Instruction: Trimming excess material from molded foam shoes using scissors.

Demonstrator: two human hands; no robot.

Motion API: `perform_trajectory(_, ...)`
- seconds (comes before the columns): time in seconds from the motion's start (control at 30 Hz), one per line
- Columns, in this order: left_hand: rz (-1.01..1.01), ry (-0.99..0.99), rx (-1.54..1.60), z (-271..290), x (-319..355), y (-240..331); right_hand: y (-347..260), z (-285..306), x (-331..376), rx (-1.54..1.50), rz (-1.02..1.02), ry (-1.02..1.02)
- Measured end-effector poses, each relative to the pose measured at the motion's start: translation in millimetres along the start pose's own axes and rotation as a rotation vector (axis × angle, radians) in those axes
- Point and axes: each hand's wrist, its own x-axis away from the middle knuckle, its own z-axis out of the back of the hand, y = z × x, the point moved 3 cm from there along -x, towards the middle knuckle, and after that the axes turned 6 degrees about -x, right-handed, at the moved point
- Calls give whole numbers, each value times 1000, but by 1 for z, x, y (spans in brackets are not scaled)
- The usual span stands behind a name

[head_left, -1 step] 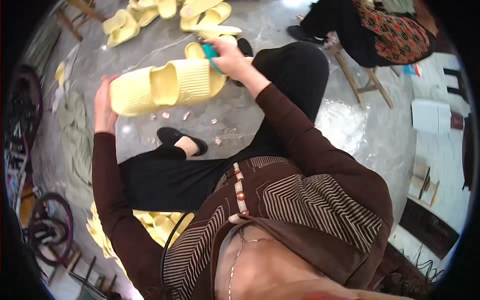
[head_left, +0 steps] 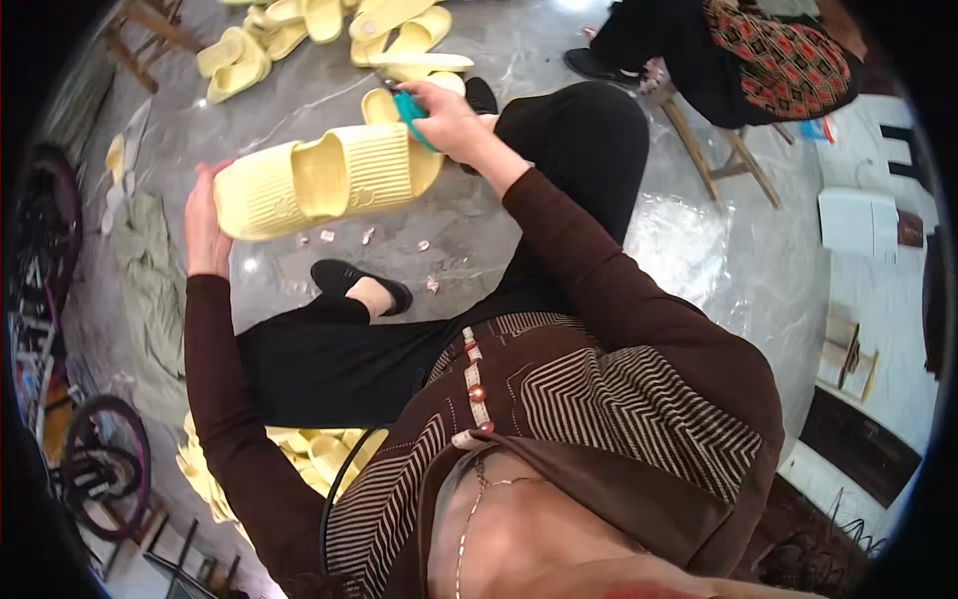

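Note:
My left hand is closed on the left end of a pair of pale yellow slippers, held up above the floor. Two ribbed straps show on them, with an opening between. At their right end, my right hand is closed round the teal handles of a pair of scissors. The dark blades point up and left, beyond the slippers. Whether the right hand also touches the slippers I cannot tell.
More yellow slippers lie on the grey floor ahead, and a heap sits by my left elbow. Small scraps dot the floor. Another person's black-clad leg is at the upper right, beside a wooden stool. Bicycles stand left.
The held slippers have dipped slightly and shifted a little left with both hands. The scissors have moved slightly left. Both hands keep their hold.

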Motion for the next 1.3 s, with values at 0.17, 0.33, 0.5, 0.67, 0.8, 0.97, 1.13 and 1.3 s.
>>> perform_trajectory(0.17, 8, -28, 24, -4, 5, -18, -14, 15, -2, -74, -30, 6)
perform_trajectory(0.33, 2, 25, 95, -4, -5, -27, -13, 15, -5, -3, -2, 41)
perform_trajectory(0.5, 41, 163, 191, -3, -11, -38, -3, 8, -7, 82, 57, 70)
perform_trajectory(0.67, 66, 135, 240, 8, -10, -51, 9, -4, -11, 86, 114, 78)
perform_trajectory(0.8, -20, 130, 248, -13, 11, -39, 6, -1, -6, 16, 71, 90)
perform_trajectory(0.97, -24, 286, 304, -25, 23, -50, 1, -8, -1, -174, -78, 48)
perform_trajectory(1.13, -78, 384, 197, -47, 45, -42, -2, -11, 1, -3, -29, 16)
perform_trajectory(1.3, -163, -10, -441, -2, 62, 8, 56, -34, -8, -266, -315, -256)
